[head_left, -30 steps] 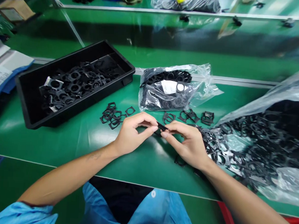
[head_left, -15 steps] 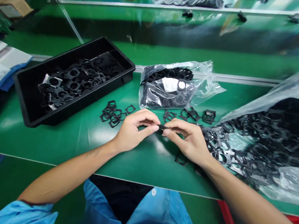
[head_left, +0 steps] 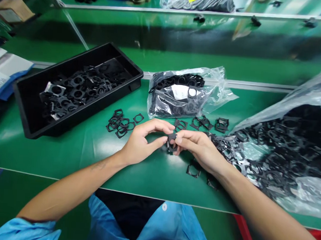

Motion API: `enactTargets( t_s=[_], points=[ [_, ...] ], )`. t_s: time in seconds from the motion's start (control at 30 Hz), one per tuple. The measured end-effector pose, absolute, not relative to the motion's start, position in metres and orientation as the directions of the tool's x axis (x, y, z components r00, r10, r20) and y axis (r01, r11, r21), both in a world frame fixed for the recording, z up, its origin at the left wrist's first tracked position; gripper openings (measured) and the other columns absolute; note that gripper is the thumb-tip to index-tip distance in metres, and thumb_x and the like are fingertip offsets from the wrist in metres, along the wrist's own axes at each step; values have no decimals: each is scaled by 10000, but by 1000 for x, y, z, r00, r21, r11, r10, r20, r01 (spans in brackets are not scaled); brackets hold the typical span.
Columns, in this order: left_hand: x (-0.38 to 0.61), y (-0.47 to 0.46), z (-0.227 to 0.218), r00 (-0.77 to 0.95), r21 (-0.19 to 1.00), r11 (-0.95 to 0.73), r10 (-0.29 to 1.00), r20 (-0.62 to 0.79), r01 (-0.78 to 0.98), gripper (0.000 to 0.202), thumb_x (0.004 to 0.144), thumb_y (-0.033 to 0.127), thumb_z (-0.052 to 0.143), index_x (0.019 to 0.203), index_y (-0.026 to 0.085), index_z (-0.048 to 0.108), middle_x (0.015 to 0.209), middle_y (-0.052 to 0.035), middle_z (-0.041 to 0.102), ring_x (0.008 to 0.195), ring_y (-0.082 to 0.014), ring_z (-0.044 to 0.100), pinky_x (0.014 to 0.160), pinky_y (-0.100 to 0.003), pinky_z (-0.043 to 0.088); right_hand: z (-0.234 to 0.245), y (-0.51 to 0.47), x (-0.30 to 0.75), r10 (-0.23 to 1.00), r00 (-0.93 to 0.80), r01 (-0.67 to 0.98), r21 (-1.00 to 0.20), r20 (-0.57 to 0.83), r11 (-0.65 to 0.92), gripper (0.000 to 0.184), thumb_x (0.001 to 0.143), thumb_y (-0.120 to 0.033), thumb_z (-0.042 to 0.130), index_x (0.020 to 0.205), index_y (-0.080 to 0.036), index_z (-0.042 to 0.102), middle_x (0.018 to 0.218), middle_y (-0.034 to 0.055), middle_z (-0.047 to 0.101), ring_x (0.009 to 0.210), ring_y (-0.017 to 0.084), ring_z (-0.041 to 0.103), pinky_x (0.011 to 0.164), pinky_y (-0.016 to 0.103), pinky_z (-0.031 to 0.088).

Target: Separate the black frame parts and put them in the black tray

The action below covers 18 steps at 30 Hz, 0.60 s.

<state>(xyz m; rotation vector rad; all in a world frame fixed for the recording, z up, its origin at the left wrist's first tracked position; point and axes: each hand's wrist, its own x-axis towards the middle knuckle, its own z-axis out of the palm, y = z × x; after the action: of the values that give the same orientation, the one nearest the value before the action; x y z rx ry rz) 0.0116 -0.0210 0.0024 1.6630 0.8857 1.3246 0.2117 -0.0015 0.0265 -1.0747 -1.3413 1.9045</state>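
Between my two hands is a small black plastic frame (head_left: 172,144) with a round opening, raised above the green bench. My right hand (head_left: 202,146) pinches its right edge between thumb and fingers. At its left side is my left hand (head_left: 143,139), thumb against the edge and curled index finger by the top. Beyond my left hand lies a loose cluster of thin black rings (head_left: 122,123). Several similar black pieces (head_left: 204,122) lie behind my right hand, and a single thin piece (head_left: 193,171) rests in front of it.
A black tray (head_left: 80,124) of dark frames stands at the left. A clear bag (head_left: 219,89) of black parts lies behind my hands. On the right, a large open plastic bag (head_left: 319,84) spills many black parts onto the bench (head_left: 79,155). A shelf rail (head_left: 156,10) runs across the back.
The black frame has turned from edge-on to showing its round opening. My left thumb and index finger have spread further apart; my right hand keeps its pinch.
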Motion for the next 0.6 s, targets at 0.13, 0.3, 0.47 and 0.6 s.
enactTargets(
  t_s=[0.13, 0.3, 0.47, 0.6],
  points=[
    [11, -21, 2, 181, 904, -413, 902, 391, 109, 61, 903, 226, 698, 922, 188, 654, 934, -44, 749, 905, -167, 726, 871, -306, 588, 23, -4, 211, 931, -353, 131, -990, -89, -45, 290, 853, -469, 754, 924, -190, 712, 822, 36, 705, 728, 163, 668, 692, 284, 577],
    [10, -18, 0, 109, 869, -439, 899, 425, 228, 57, 906, 231, 683, 887, 189, 650, 845, -15, 714, 810, -149, 688, 790, -279, 566, 23, -8, 213, 945, -290, 192, -958, 151, 212, 161, 892, -346, 717, 992, -223, 689, 1012, 63, 700, 928, 195, 679, 812, 304, 594],
    [10, -20, 3, 188, 801, -529, 849, 494, 280, 51, 917, 225, 675, 885, 190, 659, 851, -28, 726, 805, -152, 679, 785, -289, 546, 24, -10, 213, 912, -322, 216, -919, 253, 331, 60, 877, -210, 689, 899, -233, 638, 950, 54, 658, 885, 192, 653, 777, 317, 593],
    [11, -22, 5, 210, 762, -574, 819, 534, 301, 61, 903, 229, 693, 943, 192, 665, 875, -33, 731, 812, -157, 679, 784, -296, 547, 25, -10, 213, 886, -342, 233, -886, 312, 402, 75, 883, -179, 658, 863, -237, 614, 901, 54, 654, 859, 204, 648, 775, 352, 578]
  ],
)
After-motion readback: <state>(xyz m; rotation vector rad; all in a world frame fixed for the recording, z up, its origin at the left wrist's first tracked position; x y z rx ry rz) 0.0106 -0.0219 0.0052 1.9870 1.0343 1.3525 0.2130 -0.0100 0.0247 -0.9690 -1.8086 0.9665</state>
